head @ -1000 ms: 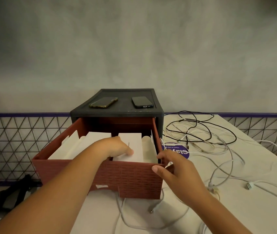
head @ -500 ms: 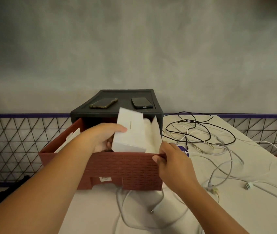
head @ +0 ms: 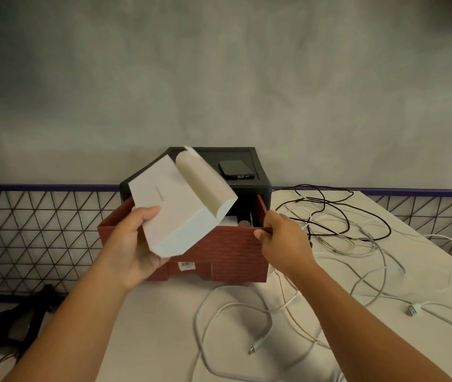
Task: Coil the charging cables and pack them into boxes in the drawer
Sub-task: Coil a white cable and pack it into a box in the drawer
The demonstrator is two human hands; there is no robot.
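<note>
My left hand (head: 133, 244) grips a white box (head: 175, 213) and holds it tilted above the front of the red-brown drawer (head: 233, 249). The box's lid flap (head: 205, 186) curls open at its top. My right hand (head: 280, 238) pinches the drawer's front right corner. The drawer is pulled out of a black cabinet (head: 263, 186). White charging cables (head: 236, 307) lie loose on the white table in front of the drawer and to its right, and black cables (head: 338, 210) lie tangled beside the cabinet.
A dark phone (head: 236, 169) lies on the cabinet top. A white plug (head: 412, 310) sits at the table's right. A wire mesh fence (head: 26, 235) runs behind the table, and a grey wall stands beyond. Dark objects lie on the floor at lower left.
My left hand has lifted the white box out of the drawer and towards me. Its lid flap has swung open. My right hand has stayed on the drawer's corner.
</note>
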